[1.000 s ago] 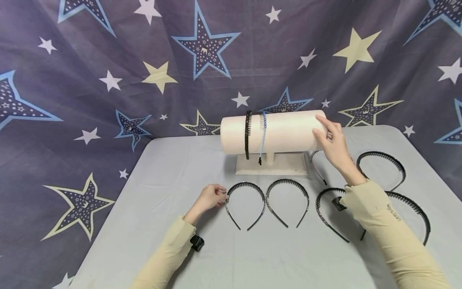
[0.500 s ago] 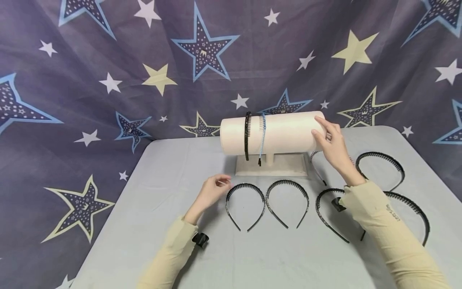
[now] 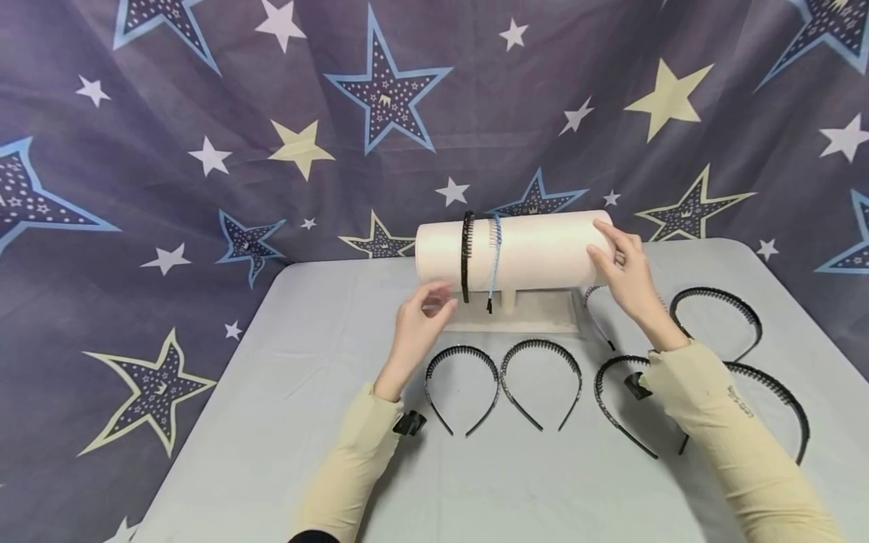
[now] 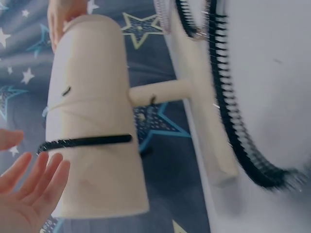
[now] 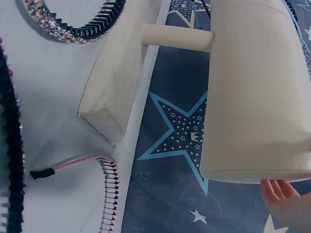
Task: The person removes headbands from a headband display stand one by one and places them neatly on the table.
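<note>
A cream, roll-shaped headband stand (image 3: 543, 253) lies across the back of the table on a flat base (image 3: 550, 313). Around its left half sit a black headband (image 3: 465, 260) and a thin blue headband (image 3: 495, 264). My right hand (image 3: 630, 275) grips the roll's right end, thumb in front and index finger on top. In the right wrist view, fingertips (image 5: 277, 187) touch the end's rim. My left hand (image 3: 417, 324) is beneath the roll's left end, fingers loosely bent and nothing held. The left wrist view shows its spread fingers close to the black headband; contact cannot be told.
Two dark toothed headbands, one left (image 3: 462, 350) and one right (image 3: 539, 344), lie before the base. On the right lie a pink headband (image 3: 596, 323) and several black ones, partly under my right forearm. A star-patterned cloth (image 3: 271, 196) hangs behind the table (image 3: 326, 302).
My left hand has moved up and right, from beside the left headband on the table to the roll's left end. My right hand keeps its hold.
</note>
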Available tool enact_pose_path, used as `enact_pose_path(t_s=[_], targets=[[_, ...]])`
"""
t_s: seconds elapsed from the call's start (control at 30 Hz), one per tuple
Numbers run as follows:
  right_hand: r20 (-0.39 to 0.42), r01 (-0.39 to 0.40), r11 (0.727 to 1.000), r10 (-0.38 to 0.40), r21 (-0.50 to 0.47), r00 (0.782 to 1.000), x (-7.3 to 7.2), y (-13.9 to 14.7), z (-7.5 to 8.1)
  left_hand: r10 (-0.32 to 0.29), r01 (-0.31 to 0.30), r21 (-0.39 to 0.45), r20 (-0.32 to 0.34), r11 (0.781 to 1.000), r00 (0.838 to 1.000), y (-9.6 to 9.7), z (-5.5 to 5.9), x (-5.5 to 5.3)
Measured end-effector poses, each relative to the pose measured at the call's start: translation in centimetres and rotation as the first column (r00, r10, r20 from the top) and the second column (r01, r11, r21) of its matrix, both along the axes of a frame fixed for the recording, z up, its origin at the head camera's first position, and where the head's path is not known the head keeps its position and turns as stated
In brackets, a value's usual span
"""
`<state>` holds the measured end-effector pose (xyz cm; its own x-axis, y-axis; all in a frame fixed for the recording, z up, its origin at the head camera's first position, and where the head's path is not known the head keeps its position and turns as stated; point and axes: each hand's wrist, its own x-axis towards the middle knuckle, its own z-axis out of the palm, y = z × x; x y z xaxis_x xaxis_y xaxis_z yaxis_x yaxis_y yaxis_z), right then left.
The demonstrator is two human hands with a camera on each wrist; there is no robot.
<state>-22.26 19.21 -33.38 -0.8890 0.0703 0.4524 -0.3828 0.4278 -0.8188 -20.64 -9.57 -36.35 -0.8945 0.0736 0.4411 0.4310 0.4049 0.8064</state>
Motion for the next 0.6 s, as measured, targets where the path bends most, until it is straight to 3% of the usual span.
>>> enact_pose_path(t_s=[0.3, 0.6], targets=[[-0.016, -0.003, 1.000, 0.003, 0.000, 1.000, -0.1, -0.2, 0.0, 0.112, -0.106, 0.058, -0.103, 0.993, 0.988, 2.2, 1.1, -0.6], [-0.012, 0.005, 1.000, -0.005, -0.011, 1.000, -0.1, -0.1, -0.1, 0.154, -0.150, 0.034, -0.221, 0.988, 0.963, 3.3, 1.0, -1.8]])
